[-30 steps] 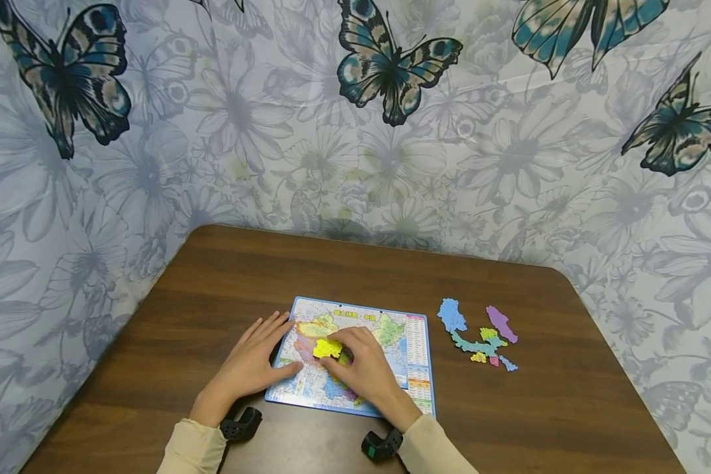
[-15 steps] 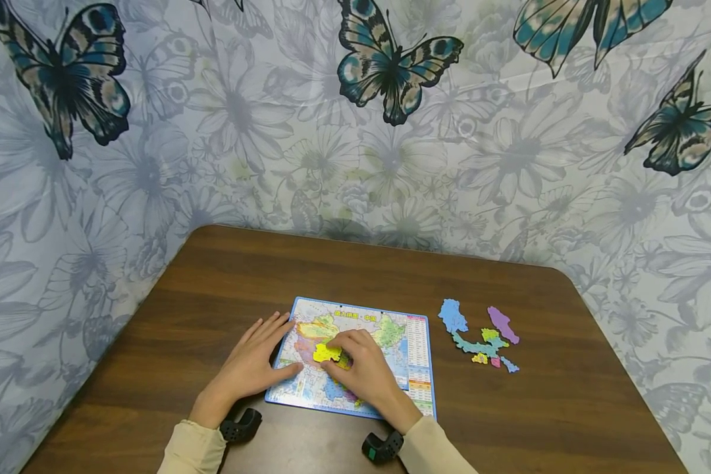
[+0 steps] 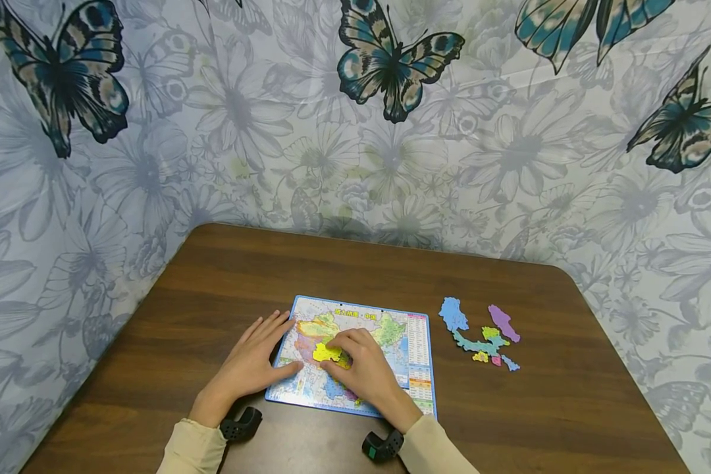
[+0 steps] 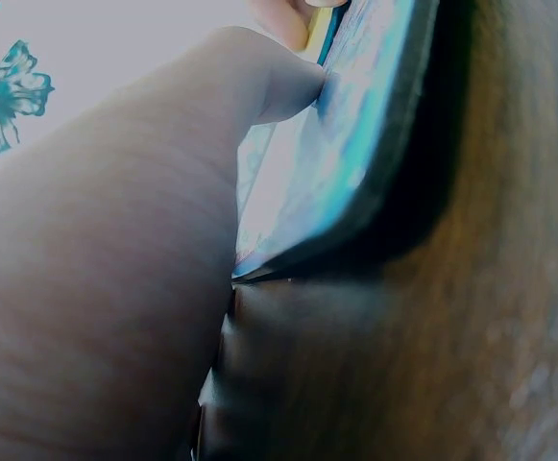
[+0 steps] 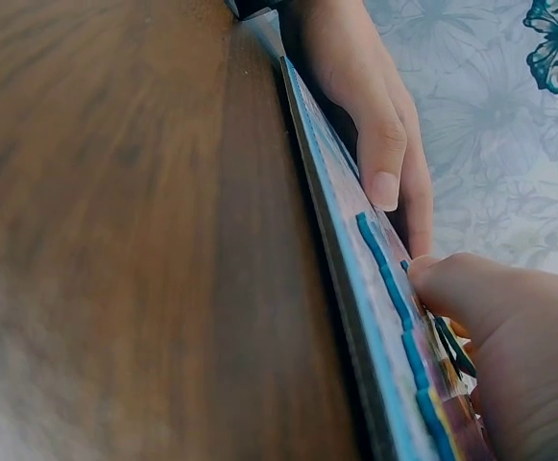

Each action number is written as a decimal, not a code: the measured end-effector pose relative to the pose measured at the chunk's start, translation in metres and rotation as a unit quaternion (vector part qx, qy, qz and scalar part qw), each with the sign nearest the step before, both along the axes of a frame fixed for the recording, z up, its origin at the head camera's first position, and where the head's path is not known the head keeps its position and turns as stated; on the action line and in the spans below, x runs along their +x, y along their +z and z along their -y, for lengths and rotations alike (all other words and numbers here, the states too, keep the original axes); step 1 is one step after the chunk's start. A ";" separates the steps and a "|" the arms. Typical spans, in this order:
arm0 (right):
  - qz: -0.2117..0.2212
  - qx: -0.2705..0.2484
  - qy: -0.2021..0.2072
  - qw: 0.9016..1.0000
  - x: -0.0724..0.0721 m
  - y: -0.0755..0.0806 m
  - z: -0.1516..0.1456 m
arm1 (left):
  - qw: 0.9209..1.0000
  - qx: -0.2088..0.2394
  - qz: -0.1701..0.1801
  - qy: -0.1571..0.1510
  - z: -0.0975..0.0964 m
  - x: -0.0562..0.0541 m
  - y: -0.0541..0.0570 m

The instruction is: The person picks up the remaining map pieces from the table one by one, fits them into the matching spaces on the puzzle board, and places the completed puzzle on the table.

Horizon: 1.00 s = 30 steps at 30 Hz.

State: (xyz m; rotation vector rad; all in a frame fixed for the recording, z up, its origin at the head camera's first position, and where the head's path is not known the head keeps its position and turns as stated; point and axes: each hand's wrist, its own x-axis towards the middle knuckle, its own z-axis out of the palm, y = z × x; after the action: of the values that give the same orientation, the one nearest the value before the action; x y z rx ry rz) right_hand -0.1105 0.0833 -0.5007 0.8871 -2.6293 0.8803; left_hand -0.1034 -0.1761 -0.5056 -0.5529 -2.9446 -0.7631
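Note:
A map puzzle board (image 3: 418,342) with a blue rim lies flat on the table. Over its left-middle part my right hand (image 3: 367,368) pinches a bright yellow puzzle piece (image 3: 327,352) between thumb and forefinger. Whether that piece lies flush with its slot cannot be told. My left hand (image 3: 249,359) rests along the board's left edge, fingers spread and thumb on its surface; the left wrist view shows the thumb (image 4: 269,82) touching the board. Other coloured pieces are set in the board, some raised with blue sides in the right wrist view, partly hidden by my right hand (image 5: 528,336).
Loose pieces lie right of the board: a blue one (image 3: 453,314), a purple one (image 3: 503,322), a long teal one (image 3: 474,344) and several smaller ones. The brown wooden table (image 3: 231,263) meets a butterfly-print wall covering (image 3: 320,178) at the back.
The yellow piece has shifted very slightly toward the lower left under my right fingers, mostly in the first half second. My left hand holds its place on the board.

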 end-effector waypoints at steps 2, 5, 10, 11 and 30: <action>-0.001 0.001 0.001 1.000 0.000 0.000 0.000 | 1.000 0.000 0.000 0.000 0.000 0.000 0.000; -0.003 0.001 0.002 1.000 0.000 0.000 0.000 | 1.000 0.001 0.000 -0.001 0.000 0.000 -0.001; -0.007 0.005 -0.001 1.000 -0.001 -0.001 0.002 | 1.000 0.004 -0.003 -0.001 0.001 0.001 0.000; -0.008 0.006 -0.003 1.000 -0.001 -0.001 0.002 | 1.000 0.003 -0.003 -0.001 0.001 0.001 0.000; 0.005 0.031 -0.022 0.999 -0.001 -0.001 0.005 | 1.000 -0.002 0.004 -0.003 0.002 -0.002 0.000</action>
State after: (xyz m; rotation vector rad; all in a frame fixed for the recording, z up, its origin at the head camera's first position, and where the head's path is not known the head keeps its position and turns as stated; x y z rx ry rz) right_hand -0.1110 0.0783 -0.5021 0.8368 -2.6878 0.7997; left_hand -0.1052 -0.1785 -0.5052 -0.5600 -2.9535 -0.7606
